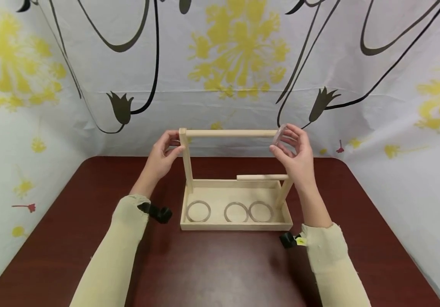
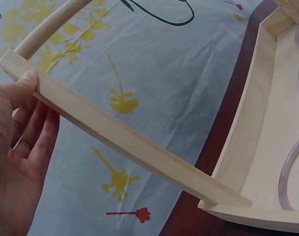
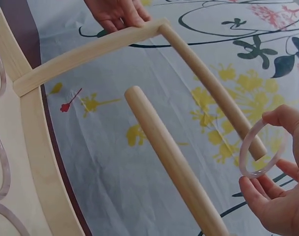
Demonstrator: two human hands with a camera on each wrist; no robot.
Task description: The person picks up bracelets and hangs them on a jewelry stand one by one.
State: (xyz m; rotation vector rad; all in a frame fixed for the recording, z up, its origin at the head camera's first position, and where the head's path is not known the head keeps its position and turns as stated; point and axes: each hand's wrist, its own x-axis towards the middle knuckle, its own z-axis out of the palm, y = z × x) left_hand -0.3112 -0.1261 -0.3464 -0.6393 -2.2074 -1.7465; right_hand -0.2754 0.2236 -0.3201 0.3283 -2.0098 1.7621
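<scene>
My left hand (image 1: 163, 154) pinches the upper part of the tall wooden post (image 2: 110, 125) on the stand's left side, thumb on one face and fingers behind. In my right hand (image 1: 296, 151) is a pale translucent bangle (image 3: 244, 152), pinched at its edge between thumb and fingers. It stands at the free right end of the upper wooden rod (image 1: 231, 133), and in the right wrist view the rod's tip shows within the ring. A shorter lower rod (image 1: 262, 177) sticks out leftward from the right post (image 1: 284, 191), below my right hand.
The stand's shallow wooden tray (image 1: 235, 227) sits on the dark red table (image 1: 220, 268). Three similar bangles lie in it: one at left (image 1: 198, 201) and two side by side at right, including the rightmost bangle (image 1: 261, 202). A patterned cloth (image 1: 174, 111) hangs behind.
</scene>
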